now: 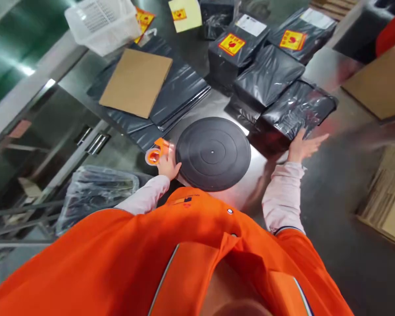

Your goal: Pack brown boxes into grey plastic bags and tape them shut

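My left hand (pixel 167 166) is closed on an orange tape dispenser (pixel 159 143) at the left of a round black turntable (pixel 213 153). The turntable lies flat on a metal table, bare on top, with rings and a small centre dot. To the right, my right hand (pixel 302 147) has its fingers apart against the near end of a box wrapped in black plastic (pixel 298 109). Part of that hand is hidden behind the wrap. A second black-wrapped box (pixel 270 77) stands close beside this one.
Behind are black boxes with red and yellow labels (pixel 232 44). A cardboard sheet (pixel 136 83) lies on black plastic sheets (pixel 181 83) at the left. Beyond them is a white basket (pixel 102 22). Stacked cardboard (pixel 386 193) and a red sleeve (pixel 393 35) appear at the right.
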`<state>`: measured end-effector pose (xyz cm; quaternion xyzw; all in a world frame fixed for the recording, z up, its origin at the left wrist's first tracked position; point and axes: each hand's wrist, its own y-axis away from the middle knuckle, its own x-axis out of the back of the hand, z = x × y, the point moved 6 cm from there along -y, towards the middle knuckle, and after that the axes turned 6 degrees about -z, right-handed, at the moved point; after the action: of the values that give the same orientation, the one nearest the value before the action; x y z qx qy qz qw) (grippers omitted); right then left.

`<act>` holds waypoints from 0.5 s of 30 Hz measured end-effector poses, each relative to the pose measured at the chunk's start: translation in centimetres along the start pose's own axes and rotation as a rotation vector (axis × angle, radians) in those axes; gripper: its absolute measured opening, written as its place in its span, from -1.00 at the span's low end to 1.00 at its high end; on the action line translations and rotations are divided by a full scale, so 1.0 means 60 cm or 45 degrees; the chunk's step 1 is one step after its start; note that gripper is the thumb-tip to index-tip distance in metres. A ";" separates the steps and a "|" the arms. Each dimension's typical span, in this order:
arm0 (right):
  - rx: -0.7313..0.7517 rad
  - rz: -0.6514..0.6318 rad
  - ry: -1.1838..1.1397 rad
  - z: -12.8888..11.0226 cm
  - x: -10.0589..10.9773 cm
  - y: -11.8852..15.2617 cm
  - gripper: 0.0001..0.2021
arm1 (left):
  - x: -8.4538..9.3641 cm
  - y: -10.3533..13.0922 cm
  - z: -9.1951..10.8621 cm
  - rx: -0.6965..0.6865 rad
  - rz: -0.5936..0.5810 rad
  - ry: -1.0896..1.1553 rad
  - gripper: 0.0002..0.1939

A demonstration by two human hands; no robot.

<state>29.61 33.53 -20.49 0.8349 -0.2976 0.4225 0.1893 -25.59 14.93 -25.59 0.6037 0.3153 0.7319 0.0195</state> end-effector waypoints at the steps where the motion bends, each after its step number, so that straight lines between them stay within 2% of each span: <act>1: 0.072 0.123 0.009 -0.004 0.005 0.032 -0.17 | -0.002 -0.003 -0.009 0.014 -0.002 0.006 -0.27; 3: 0.312 0.245 -0.014 -0.021 -0.005 0.121 -0.30 | 0.000 -0.006 -0.023 0.020 0.003 0.009 -0.39; 4: 0.438 0.194 -0.040 -0.032 -0.026 0.173 -0.39 | 0.005 -0.007 -0.030 0.017 0.012 0.006 -0.43; 7: 0.811 -0.300 -0.011 -0.071 -0.140 0.346 -0.45 | 0.033 -0.023 -0.063 0.032 0.071 -0.010 -0.42; 9: 0.922 -0.574 0.073 -0.084 -0.219 0.446 -0.38 | 0.052 -0.044 -0.094 0.034 0.084 -0.016 -0.36; 10: 0.910 -0.654 0.121 -0.082 -0.250 0.482 -0.34 | 0.058 -0.057 -0.110 0.002 0.064 -0.016 -0.35; 12: 0.844 -0.734 0.234 -0.069 -0.294 0.526 -0.32 | 0.065 -0.082 -0.140 -0.146 -0.030 -0.010 -0.40; 15: 0.745 -0.724 0.406 -0.037 -0.315 0.543 -0.36 | 0.071 -0.118 -0.173 -0.504 -0.202 0.017 -0.45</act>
<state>-1.90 16.67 -32.58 0.8265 0.1094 0.5436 0.0972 -38.55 17.76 -26.07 0.5566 0.2121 0.7797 0.1932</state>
